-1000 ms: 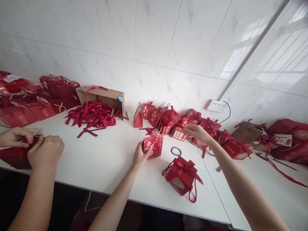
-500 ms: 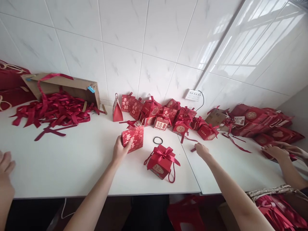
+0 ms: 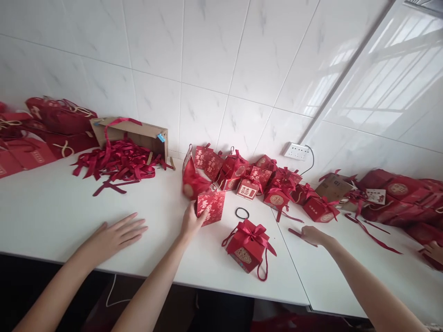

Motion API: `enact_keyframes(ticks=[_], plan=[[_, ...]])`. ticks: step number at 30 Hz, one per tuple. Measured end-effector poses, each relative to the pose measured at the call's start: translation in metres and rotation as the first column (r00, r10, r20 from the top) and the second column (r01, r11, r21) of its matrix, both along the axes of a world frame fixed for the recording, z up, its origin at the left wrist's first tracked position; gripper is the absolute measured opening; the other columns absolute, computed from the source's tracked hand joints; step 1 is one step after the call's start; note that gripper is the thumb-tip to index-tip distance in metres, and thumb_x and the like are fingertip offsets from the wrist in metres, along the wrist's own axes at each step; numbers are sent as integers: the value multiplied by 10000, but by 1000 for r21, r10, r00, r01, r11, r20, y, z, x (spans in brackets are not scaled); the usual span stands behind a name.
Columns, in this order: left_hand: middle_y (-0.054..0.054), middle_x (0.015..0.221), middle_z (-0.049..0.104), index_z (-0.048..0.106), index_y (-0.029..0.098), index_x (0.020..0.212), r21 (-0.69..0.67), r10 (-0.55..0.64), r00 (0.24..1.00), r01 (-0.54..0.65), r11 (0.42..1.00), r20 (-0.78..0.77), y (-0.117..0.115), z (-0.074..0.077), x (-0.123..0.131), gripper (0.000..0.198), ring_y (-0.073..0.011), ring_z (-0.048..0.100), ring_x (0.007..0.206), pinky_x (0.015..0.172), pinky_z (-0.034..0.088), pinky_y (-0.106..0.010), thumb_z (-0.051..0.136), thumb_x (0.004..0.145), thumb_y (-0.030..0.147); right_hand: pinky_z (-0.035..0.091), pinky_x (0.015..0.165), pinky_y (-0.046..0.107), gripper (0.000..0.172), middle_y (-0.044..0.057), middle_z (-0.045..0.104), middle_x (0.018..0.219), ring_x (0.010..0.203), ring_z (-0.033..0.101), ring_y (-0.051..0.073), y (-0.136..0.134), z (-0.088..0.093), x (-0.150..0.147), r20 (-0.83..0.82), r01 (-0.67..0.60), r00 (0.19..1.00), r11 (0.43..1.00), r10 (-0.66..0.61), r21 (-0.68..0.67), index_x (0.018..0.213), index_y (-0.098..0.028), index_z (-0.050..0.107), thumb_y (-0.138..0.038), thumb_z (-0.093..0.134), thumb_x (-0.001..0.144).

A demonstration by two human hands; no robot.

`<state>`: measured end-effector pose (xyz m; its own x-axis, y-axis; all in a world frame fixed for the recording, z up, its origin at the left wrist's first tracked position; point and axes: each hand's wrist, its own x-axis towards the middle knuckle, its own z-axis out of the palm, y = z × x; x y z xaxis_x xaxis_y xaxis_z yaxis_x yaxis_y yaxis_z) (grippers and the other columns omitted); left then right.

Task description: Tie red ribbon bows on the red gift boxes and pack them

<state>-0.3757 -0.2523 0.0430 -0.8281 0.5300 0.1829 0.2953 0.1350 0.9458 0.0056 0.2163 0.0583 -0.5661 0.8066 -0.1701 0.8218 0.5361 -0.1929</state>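
My left hand grips a red gift box printed with pale characters and blossoms, thumb on its front, just above the white table. To the right, the closed fingers of my right hand hold a dark red ribbon, its end poking out leftward. Between my hands, nearer the table edge, stands a finished-looking red box with a satin bow and cord handle. A black ring-shaped band lies behind it. Just behind my left hand is a motion-blurred red box with a gold round mark.
A co-worker's hand lies spread at left; another person's hand is at far right. Loose ribbons spill from a cardboard box. Red boxes line the wall below a power strip. Red bags stand left.
The view has swung left. The blurred red box has appeared behind my left hand, and the co-worker's left-side hand has reached further over the table. Both my hands keep their holds.
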Motion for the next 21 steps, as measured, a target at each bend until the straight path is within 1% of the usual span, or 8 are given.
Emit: enact_keyframes(ticks=[3,6,9,10,13,15,17,21], plan=[[-33,792,711,546,238,639,-4,-64,997,64,998,46,-36,-12,-25,490,-335,610,1049,1059,339,-547,624,506,704,411,431,295,276,22,524,413,398,534,181,-5,19,-9,95,-3,995,985,20,-173,408,-181,456,-150,666,584],[-17,855,722,547,256,636,13,-125,991,125,992,41,-36,-27,-31,544,-354,561,1123,1115,236,-555,650,423,746,421,471,267,214,29,579,503,469,564,161,-11,49,-33,20,-81,996,967,88,-240,508,-181,472,-233,615,660],[-3,872,723,546,268,646,39,-131,991,130,991,30,-32,-32,-30,548,-365,549,1135,1139,167,-549,654,413,752,388,461,229,186,-11,559,542,470,516,111,-26,85,-70,-114,-200,978,947,176,-253,627,-186,475,-312,566,729],[-7,867,723,549,266,651,37,-128,991,127,991,28,-32,-32,-29,544,-367,552,1131,1143,163,-541,662,410,741,370,447,220,180,-31,537,527,450,488,96,-34,96,-85,-163,-249,964,930,210,-271,662,-188,480,-328,559,741],[-26,807,715,543,256,644,39,-73,997,71,997,33,-32,-28,-26,517,-362,588,1077,1125,248,-529,690,406,690,333,413,197,153,-68,505,471,397,428,71,-67,122,-135,-365,-459,875,784,318,-418,783,-175,527,-317,579,756],[-24,770,708,529,255,631,62,-43,998,41,997,36,-32,-25,-26,511,-358,616,1026,1105,296,-530,692,404,684,335,396,182,173,-57,549,501,406,451,69,-90,129,-173,-431,-521,839,720,332,-459,864,-163,570,-280,619,747],[-13,760,710,517,261,620,84,-53,998,51,995,22,-33,-22,-26,525,-367,628,995,1099,291,-554,678,402,710,384,412,181,121,-19,598,553,453,508,81,-107,127,-212,-478,-540,826,663,298,-519,804,-139,608,-222,656,731],[-15,758,718,521,273,615,56,-69,995,73,996,-70,-32,-10,-18,480,-387,638,953,1029,344,-611,651,473,712,505,538,211,52,34,635,642,556,592,112,-122,115,-282,-563,-529,799,690,210,-494,786,-110,632,-160,621,780]])
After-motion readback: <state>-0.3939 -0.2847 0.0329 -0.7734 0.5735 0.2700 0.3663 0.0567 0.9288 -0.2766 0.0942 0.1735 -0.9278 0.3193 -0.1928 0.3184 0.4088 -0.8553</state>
